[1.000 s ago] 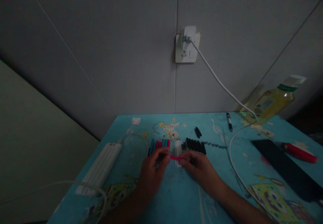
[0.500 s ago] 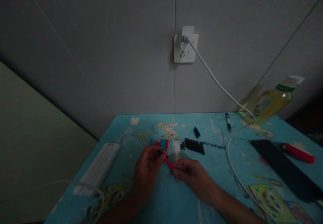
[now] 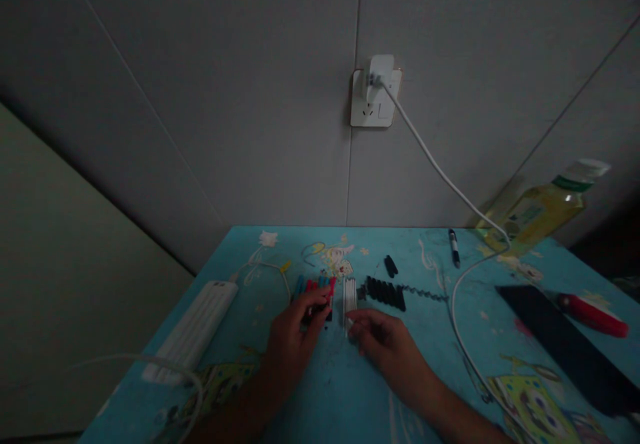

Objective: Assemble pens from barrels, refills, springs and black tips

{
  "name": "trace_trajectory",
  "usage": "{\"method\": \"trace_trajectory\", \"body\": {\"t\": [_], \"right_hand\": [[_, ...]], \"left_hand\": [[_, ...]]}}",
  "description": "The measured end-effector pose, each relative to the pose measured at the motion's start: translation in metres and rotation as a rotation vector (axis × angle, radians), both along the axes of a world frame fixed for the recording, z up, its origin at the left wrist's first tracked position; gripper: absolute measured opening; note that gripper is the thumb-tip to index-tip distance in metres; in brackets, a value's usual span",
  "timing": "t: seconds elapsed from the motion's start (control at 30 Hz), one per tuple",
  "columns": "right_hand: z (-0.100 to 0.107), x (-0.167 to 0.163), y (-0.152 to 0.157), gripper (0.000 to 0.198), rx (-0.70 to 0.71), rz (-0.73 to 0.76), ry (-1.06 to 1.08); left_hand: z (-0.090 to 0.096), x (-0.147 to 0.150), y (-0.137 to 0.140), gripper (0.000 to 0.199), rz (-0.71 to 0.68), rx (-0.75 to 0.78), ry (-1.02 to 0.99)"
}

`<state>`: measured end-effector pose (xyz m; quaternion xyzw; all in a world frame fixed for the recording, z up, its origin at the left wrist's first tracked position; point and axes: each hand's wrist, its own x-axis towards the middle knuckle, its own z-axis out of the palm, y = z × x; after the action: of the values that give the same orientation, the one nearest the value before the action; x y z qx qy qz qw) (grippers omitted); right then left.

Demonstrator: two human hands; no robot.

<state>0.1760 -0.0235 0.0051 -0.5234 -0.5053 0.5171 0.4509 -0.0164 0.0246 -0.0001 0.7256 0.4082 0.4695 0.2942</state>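
My left hand [image 3: 295,331] is curled over a row of red and blue pen barrels [image 3: 331,285]. Its thumb and forefinger close around a red, black-ended barrel, partly hidden by the fingers. To the right, a bundle of thin white sticks like pen refills [image 3: 350,289] lies side by side. My right hand [image 3: 383,337] pinches the near end of one white stick [image 3: 349,321] at the bundle. Beyond the right fingers sit several black pen caps [image 3: 386,292] in a row, with small dark springy pieces [image 3: 424,289] trailing rightward.
Two black pieces [image 3: 391,266] and a dark pen [image 3: 454,249] lie farther back. A white power strip [image 3: 197,327] is at left. On the right are a white cable [image 3: 455,311], a yellow-liquid bottle [image 3: 543,211], a dark flat strip [image 3: 565,347] and a red-handled object [image 3: 593,314].
The red barrel was stretched between both hands; now my right hand has let it go and moved to the white sticks. My left hand has shifted over the row of barrels.
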Motion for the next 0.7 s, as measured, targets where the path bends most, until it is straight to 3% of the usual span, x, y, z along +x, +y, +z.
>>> {"method": "trace_trajectory", "body": {"t": [0.2, 0.4, 0.7], "right_hand": [[0.006, 0.0, 0.0, 0.03, 0.074, -0.011, -0.073], [0.0, 0.001, 0.0, 0.025, 0.076, -0.029, -0.066], [0.016, 0.016, 0.008, 0.028, 0.077, -0.168, -0.012]], "left_hand": [[-0.01, 0.0, 0.006, 0.022, -0.195, 0.24, 0.357], [-0.011, 0.004, 0.005, 0.02, -0.121, 0.416, 0.574], [-0.017, 0.003, 0.002, 0.023, -0.13, 0.473, 0.716]]}}
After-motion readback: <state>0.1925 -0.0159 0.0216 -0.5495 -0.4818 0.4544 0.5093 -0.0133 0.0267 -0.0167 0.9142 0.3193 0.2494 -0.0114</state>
